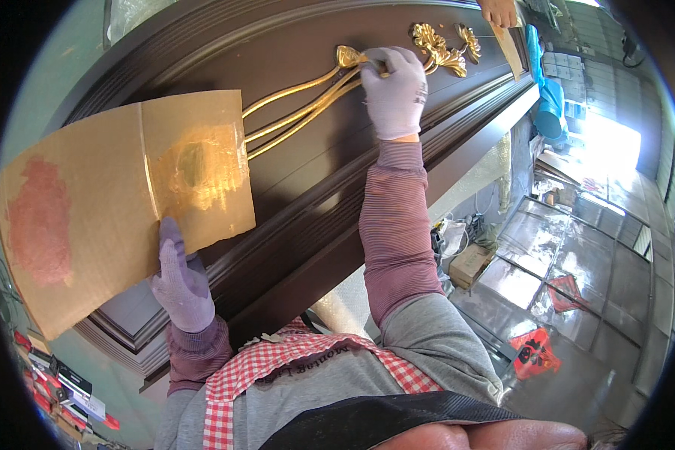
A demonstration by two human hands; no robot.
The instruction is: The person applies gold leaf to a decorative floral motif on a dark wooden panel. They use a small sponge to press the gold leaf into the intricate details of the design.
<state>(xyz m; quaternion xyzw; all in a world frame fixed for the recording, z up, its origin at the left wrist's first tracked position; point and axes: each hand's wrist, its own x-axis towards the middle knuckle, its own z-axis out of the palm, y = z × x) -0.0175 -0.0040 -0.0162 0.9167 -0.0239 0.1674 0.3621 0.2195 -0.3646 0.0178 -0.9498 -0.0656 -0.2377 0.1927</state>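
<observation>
Two gloved hands share the work: the right hand (394, 88), fingers pinched on what seems a fine brush (mostly hidden), touches the gold leaf-and-stem relief ornament (352, 82) on the dark brown moulded wooden panel (307, 187), while the left hand (180, 277) clamps the gold-smeared brown cardboard sheet (120, 202) between thumb and fingers. Light strokes along the stems would likely keep gold off the dark wood.

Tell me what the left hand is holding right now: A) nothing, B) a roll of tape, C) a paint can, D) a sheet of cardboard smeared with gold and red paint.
D: the gloved left hand grips the lower edge of the cardboard sheet, which shows gold and reddish smears, while the right hand works at the gold ornament on the dark panel.
</observation>
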